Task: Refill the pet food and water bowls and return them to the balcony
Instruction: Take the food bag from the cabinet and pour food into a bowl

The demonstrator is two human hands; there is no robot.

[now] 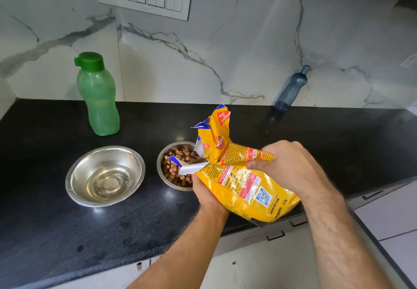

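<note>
- Food bowl (pixel 168 171) sits on the black desk (pixel 45 221), holds brown and reddish kibble; looks filled, or close to it.
- Yellow food bag (pixel 239 182) hangs tilted over the right part of the food bowl, torn mouth at the kibble; can't tell if pieces are falling right now.
- Left hand (pixel 204 190) grips the food bag from below, just in front of the food bowl's near right rim; fingers mostly hidden under the bag.
- Right hand (pixel 286 164) is closed round the bag's pinched neck, right of the food bowl, thumb on the near side.
- Water bowl (pixel 105 176) stands just left of the food bowl, apart from it; a shallow clear pool at the bottom, so it reads as only partly filled.
- Green bottle (pixel 97 94) is upright behind the water bowl, left and back of the food bowl, cap shut, untouched.
- Dark bottle (pixel 291 90) leans on the marble wall, well back and right of the food bowl.
- Progress call: food step at or near its end; bag not yet set down.
- Left to do: top up water, carry both bowls to the balcony, which is not in view.
</note>
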